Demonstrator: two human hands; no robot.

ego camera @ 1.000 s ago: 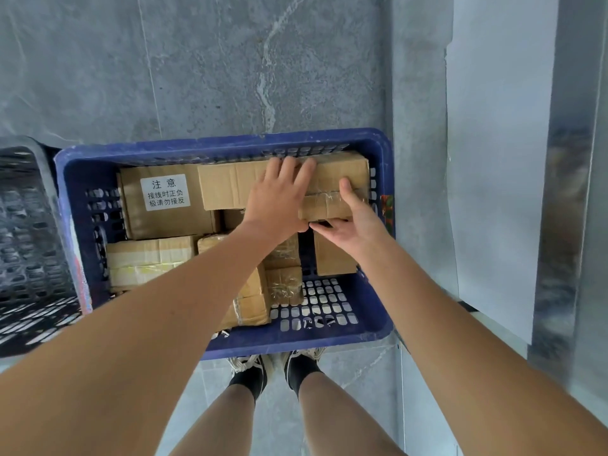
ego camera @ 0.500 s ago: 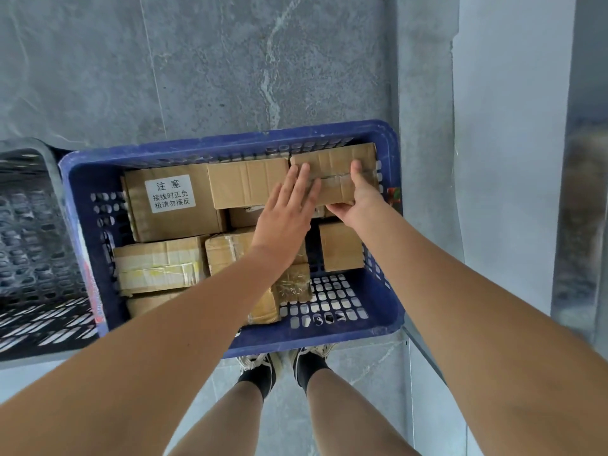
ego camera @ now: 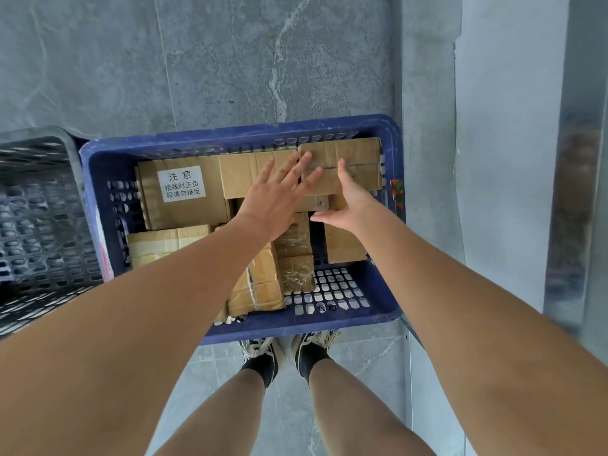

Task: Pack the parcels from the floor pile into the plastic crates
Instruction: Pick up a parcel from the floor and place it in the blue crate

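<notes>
**Seating a parcel in the far right corner of the blue crate**

The step in hand looks like the settling of one parcel. The taped parcel point(ego camera: 342, 166) lies flat in the far right corner of the blue crate point(ego camera: 243, 139), close against the far wall and the right wall. The left hand point(ego camera: 276, 199) is spread flat, fingers straight, its fingertips over the seam where this parcel meets the long parcel point(ego camera: 253, 172) just beside it. The right hand point(ego camera: 348, 199) is also wide, thumb raised onto the taped parcel's top and fingers stretched out below its near edge; whether they press the side I cannot tell. Neither hand grips anything.

Judged from this, the parcel is placed, and the next move calls for lifting both hands out and turning for another parcel from the floor pile, which is out of view.

Around them, the labelled parcel point(ego camera: 181, 192) fills the far left of the crate, with smaller taped parcels packed along the left and middle. The near right corner still shows bare perforated floor point(ego camera: 332, 291), so room is left there. A grey crate point(ego camera: 39, 218) stands touching the blue one's left side. The person's own forearms cover much of the near left parcels, and a wall point(ego camera: 427, 192) runs close along the crate's right side, leaving little room to reach from there.
</notes>
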